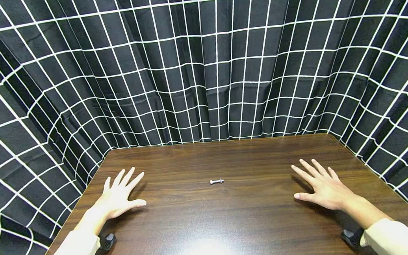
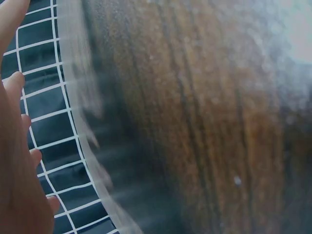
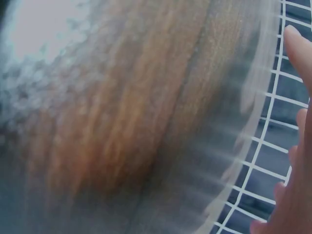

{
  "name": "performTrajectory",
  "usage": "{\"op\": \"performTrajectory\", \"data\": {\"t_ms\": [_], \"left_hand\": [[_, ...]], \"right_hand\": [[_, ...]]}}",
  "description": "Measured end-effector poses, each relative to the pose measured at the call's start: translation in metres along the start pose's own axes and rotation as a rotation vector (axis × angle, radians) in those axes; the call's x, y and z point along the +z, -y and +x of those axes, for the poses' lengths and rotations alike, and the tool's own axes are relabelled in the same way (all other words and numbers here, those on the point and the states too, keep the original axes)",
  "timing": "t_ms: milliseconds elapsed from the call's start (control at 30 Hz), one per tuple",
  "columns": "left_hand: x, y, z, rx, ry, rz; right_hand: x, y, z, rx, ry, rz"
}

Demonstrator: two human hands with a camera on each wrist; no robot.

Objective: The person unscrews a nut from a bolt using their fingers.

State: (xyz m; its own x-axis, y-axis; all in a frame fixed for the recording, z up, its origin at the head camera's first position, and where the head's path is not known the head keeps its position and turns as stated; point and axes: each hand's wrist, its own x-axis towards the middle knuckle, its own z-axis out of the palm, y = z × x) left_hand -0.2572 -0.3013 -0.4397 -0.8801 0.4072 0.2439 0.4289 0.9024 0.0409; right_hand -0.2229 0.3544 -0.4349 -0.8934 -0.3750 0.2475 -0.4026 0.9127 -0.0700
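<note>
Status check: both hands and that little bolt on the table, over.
Left hand open, flat on the wooden table. Right hand open, flat too. Small bolt lies midway between them, untouched. Nothing in the way.

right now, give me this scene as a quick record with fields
surface: wooden table
left hand: open, fingers spread, flat on the table, holding nothing
right hand: open, fingers spread, flat on the table, holding nothing
between hands: small metal bolt, lying on its side, apart from both hands
backdrop: black curtain with white grid
</note>
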Motion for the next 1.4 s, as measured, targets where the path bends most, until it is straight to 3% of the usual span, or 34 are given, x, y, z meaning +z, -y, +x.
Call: {"op": "performTrajectory", "data": {"t_ms": [233, 367, 600, 900, 1200, 1400], "left_hand": [[0.000, 0.000, 0.002, 0.000, 0.041, -0.010], [0.000, -0.003, 0.005, 0.026, 0.022, -0.008], [0.001, -0.013, 0.010, 0.063, -0.013, -0.084], [0.007, -0.028, 0.023, 0.064, 0.026, -0.209], [0.011, -0.048, 0.039, 0.061, 0.065, -0.243], [0.013, -0.056, 0.043, 0.072, 0.079, -0.299]], "right_hand": [[0.004, 0.004, 0.001, -0.042, -0.041, 0.040], [0.009, 0.006, 0.006, -0.065, -0.049, 0.053], [0.007, 0.013, 0.020, -0.177, -0.077, 0.030], [0.005, 0.031, 0.039, -0.207, -0.064, 0.041], [0.010, 0.039, 0.051, -0.226, -0.069, 0.053], [0.014, 0.047, 0.060, -0.225, -0.064, 0.115]]}}
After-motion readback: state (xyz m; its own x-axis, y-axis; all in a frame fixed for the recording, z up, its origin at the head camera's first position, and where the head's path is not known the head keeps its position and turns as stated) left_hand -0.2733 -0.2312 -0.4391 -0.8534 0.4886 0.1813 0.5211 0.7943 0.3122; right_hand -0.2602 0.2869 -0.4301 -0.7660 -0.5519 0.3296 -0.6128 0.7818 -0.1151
